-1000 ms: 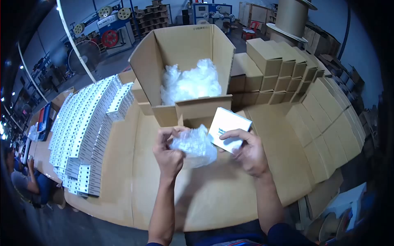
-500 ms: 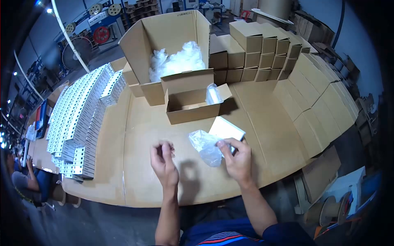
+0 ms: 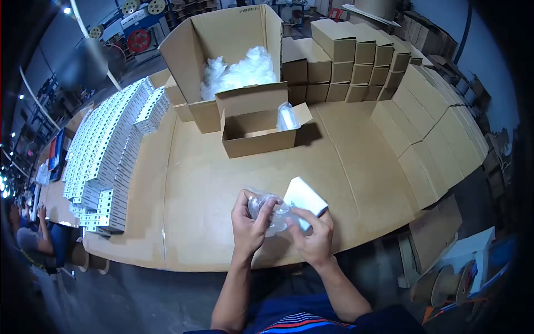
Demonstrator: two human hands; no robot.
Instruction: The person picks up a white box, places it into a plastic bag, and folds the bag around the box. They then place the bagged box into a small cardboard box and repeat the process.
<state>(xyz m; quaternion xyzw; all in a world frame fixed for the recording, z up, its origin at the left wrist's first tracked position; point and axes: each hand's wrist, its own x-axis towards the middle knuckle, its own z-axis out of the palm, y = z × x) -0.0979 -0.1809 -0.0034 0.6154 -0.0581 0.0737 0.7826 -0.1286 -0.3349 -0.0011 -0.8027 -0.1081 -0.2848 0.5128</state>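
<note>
Over the brown cardboard-covered table (image 3: 211,183), the left hand (image 3: 249,225) clamps a crumpled clear plastic bag (image 3: 278,220); the right hand (image 3: 315,238), close by, grips a flat white box (image 3: 303,196). A slackened hold could drop the box.

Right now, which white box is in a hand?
The white box in the right hand, beside the clear bag in the left hand; the other white boxes are stacked on the left of the table.
</note>
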